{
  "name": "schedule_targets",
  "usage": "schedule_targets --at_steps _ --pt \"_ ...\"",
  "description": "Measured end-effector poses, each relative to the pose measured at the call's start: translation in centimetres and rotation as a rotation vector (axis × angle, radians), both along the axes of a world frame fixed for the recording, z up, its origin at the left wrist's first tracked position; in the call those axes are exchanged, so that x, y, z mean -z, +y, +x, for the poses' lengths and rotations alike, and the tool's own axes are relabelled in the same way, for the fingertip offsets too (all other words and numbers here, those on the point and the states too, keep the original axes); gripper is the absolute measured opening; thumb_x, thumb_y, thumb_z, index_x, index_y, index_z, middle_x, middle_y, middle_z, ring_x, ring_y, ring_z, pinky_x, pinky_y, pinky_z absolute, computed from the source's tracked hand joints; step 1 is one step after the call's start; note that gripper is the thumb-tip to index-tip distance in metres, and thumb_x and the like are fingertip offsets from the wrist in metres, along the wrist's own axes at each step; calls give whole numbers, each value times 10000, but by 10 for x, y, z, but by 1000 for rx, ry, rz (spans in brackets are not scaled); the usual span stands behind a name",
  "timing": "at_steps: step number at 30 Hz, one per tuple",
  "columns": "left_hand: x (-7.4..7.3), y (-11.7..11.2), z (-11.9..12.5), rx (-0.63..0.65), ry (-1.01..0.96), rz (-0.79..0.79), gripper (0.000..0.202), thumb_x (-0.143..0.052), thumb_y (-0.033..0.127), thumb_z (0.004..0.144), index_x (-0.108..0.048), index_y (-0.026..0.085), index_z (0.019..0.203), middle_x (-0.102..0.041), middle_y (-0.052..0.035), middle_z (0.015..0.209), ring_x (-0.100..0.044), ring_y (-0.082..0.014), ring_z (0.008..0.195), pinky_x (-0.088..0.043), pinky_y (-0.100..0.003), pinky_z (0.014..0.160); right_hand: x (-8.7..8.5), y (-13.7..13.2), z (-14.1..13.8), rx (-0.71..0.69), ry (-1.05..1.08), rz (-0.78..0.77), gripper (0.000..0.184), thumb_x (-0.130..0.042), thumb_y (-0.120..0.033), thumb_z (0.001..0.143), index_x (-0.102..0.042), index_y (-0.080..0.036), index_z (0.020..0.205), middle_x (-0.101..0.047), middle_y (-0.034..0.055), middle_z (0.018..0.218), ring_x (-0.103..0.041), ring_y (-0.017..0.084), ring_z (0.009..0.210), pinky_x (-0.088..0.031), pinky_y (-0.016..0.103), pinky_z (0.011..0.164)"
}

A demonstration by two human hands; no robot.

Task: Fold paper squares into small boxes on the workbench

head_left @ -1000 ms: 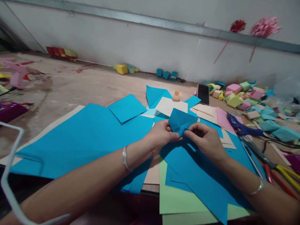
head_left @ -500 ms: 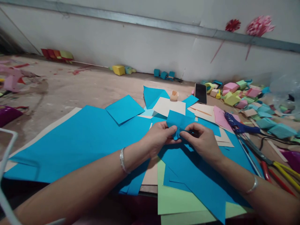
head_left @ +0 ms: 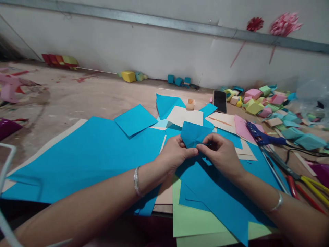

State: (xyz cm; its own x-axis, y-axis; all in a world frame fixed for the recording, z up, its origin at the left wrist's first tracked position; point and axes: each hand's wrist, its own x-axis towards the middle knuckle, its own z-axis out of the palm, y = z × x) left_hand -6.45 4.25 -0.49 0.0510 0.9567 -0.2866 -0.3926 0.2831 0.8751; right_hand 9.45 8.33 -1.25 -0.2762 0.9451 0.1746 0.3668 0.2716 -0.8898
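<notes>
Between my two hands is a small piece of blue paper (head_left: 194, 133), creased and partly folded near its lower edge. My left hand (head_left: 178, 152) is closed on its left side, the thumb lying along the bottom edge. My right hand (head_left: 221, 152) pinches the lower right part between thumb and fingers. The two thumb tips nearly meet at the fold. Under both hands lie large blue sheets (head_left: 102, 151), and a cut blue piece (head_left: 223, 199) rests over light green paper (head_left: 197, 221). Just behind the held paper is a cream sheet (head_left: 186, 116).
To the right lie a blue glue gun (head_left: 264, 135), scissors with yellow handles (head_left: 315, 187) and a phone (head_left: 219, 100). Many small folded paper boxes (head_left: 257, 104) are heaped at the back right. A pink glue gun (head_left: 10, 87) sits at far left. A loose blue square (head_left: 136, 120) lies left of centre.
My left thumb has moved down from the paper's face to its lower edge, close to my right thumb. More of the blue paper's front now shows, and it looks flatter.
</notes>
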Motion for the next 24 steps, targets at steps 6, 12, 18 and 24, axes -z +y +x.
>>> schedule_targets --at_steps 6,12,18,24 --pt "1 0 -1 18 -7 25 380 -846 158 549 -674 116 885 -708 -89 838 -663 -204 737 -533 -351 723 -2 -3 -1 19 50 0 241 -747 -348 708 -568 -195 760 -533 -33 659 -476 110 572 -365 257 515" --pt "-1 -1 -1 37 3 33 379 -831 148 569 -679 114 915 -704 -90 837 -663 -213 770 -529 -380 780 -7 -5 -5 19 233 -50 609 -758 -260 672 -496 -240 1221 -545 -52 685 -492 130 593 -393 269 533" --pt "-4 -1 -1 27 26 37 360 -823 137 569 -679 111 898 -716 -102 842 -669 -216 754 -531 -378 757 -11 -3 -4 58 226 -140 713 -794 -270 629 -504 -243 1280 -506 -72 615 -449 125 553 -356 264 491" --pt "-6 2 -5 -28 20 41 309 -804 112 580 -686 101 866 -733 -126 847 -679 -203 727 -535 -365 762 -10 1 -4 -37 371 -201 403 -773 -304 653 -577 -193 987 -564 -41 680 -549 140 627 -450 309 617"
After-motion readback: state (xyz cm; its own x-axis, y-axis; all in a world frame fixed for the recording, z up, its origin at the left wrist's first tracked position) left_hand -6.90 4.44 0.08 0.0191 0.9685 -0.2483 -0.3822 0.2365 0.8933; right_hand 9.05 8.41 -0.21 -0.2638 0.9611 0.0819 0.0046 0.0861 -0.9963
